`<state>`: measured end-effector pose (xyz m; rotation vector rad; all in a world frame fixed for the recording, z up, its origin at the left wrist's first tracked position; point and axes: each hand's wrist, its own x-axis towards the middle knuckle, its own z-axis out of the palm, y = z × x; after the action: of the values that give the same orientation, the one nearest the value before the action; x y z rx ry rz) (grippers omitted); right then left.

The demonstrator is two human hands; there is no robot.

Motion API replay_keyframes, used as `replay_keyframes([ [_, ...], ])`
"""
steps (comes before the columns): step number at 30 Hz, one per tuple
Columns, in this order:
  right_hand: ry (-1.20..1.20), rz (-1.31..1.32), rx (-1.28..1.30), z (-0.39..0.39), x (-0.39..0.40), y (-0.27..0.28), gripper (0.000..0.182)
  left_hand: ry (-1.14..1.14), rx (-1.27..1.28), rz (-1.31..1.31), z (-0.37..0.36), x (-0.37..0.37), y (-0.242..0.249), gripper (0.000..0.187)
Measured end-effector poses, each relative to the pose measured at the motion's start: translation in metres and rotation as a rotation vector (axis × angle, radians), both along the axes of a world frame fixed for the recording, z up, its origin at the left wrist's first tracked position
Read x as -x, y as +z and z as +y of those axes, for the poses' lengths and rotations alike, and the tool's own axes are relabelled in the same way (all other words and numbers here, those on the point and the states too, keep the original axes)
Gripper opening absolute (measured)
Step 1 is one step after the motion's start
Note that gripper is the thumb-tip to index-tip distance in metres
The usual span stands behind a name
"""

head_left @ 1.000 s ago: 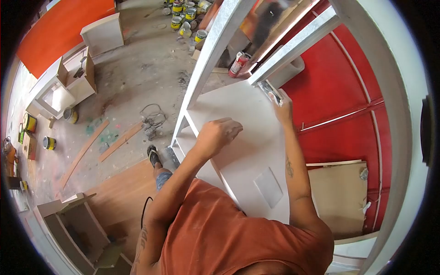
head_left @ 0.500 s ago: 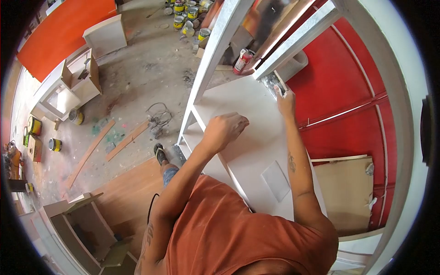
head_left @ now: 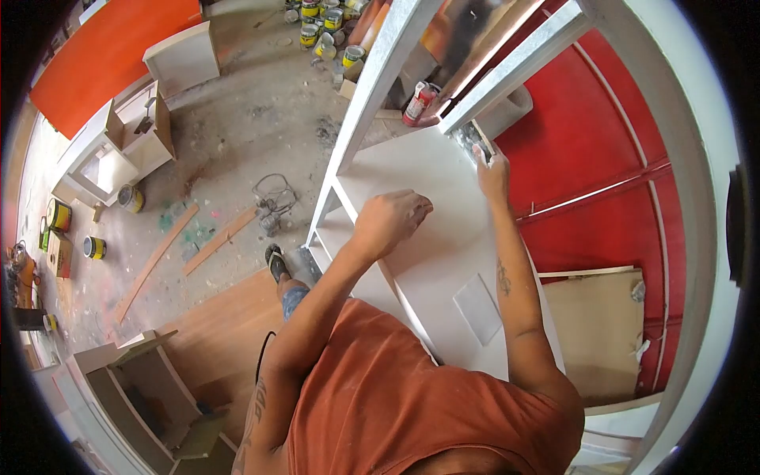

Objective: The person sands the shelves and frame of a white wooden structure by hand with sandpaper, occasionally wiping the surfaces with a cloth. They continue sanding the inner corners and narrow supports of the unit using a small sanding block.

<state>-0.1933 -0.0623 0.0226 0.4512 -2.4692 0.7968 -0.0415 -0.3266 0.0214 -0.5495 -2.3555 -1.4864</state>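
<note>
My right hand reaches to the far corner of a white board surface. Its fingers are closed on a flat, smeared grey scraper, set close to the white upright frame. My left hand hovers over the middle of the board, fingers curled together; whatever may be in them is hidden. Nearer my body, a thin pale rectangular sheet lies flat on the board.
A white post rises left of the board. Red panels stand to the right, above a leaning brown board. Paint cans, a red bottle, wooden strips and white cabinets occupy the floor.
My left hand has shifted very slightly upward, its fingers still curled. The right hand stays at the far corner with the scraper.
</note>
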Motion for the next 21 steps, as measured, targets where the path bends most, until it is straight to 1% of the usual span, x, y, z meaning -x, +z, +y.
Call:
replay_keyframes([
  [2,-0.055,-0.103,0.052,-0.001,-0.003,0.006,0.027,0.001,0.028,-0.014,0.002,0.001,-0.002,0.011],
  [3,-0.064,-0.106,0.054,0.003,-0.001,0.003,0.027,-0.008,0.03,-0.017,0.003,0.001,-0.003,0.011],
  [5,-0.221,-0.365,-0.151,0.009,0.004,0.0,0.029,0.012,0.043,0.015,0.005,0.003,-0.002,0.011],
  [6,-0.044,-0.138,-0.072,-0.018,-0.018,0.014,0.033,0.008,0.051,0.019,0.005,0.003,-0.002,0.011],
  [7,-0.046,-0.134,-0.063,-0.023,-0.018,0.01,0.033,0.008,0.033,0.032,0.005,0.003,-0.002,0.011],
  [9,-0.012,0.095,-0.356,-0.035,-0.019,0.003,0.036,0.004,0.026,0.045,0.005,0.002,-0.001,0.012],
  [10,-0.011,0.007,-0.253,-0.043,-0.016,0.001,0.039,0.02,0.036,0.031,0.005,0.001,-0.001,0.013],
  [11,-0.018,0.007,-0.241,-0.058,-0.021,0.011,0.039,0.034,0.045,0.019,0.005,0.0,-0.001,0.013],
  [13,0.053,-0.342,-0.01,-0.083,-0.031,0.035,0.049,0.037,0.042,0.019,0.004,-0.003,0.001,0.013],
  [14,0.052,-0.301,0.077,-0.093,-0.026,0.035,0.058,0.05,0.026,0.014,0.004,-0.005,0.001,0.013],
  [15,0.048,-0.298,0.086,-0.093,-0.025,0.04,0.058,0.044,0.035,0.017,0.004,-0.006,0.001,0.013],
  [17,-0.134,-0.214,0.114,-0.089,-0.028,0.066,0.056,0.039,0.04,0.025,0.003,-0.008,0.0,0.012],
  [18,-0.09,-0.275,0.181,-0.078,-0.032,0.08,0.056,0.031,0.044,0.022,0.002,-0.009,0.0,0.012],
  [19,-0.096,-0.275,0.185,-0.06,-0.031,0.079,0.056,-0.019,0.127,0.161,0.002,-0.007,0.001,0.011],
  [20,-0.078,-0.227,0.107,-0.04,-0.027,0.074,0.052,-0.067,0.208,0.305,0.001,-0.005,0.003,0.011],
  [21,-0.059,-0.179,0.026,-0.023,-0.025,0.067,0.048,-0.072,0.208,0.307,0.001,-0.004,0.002,0.011],
])
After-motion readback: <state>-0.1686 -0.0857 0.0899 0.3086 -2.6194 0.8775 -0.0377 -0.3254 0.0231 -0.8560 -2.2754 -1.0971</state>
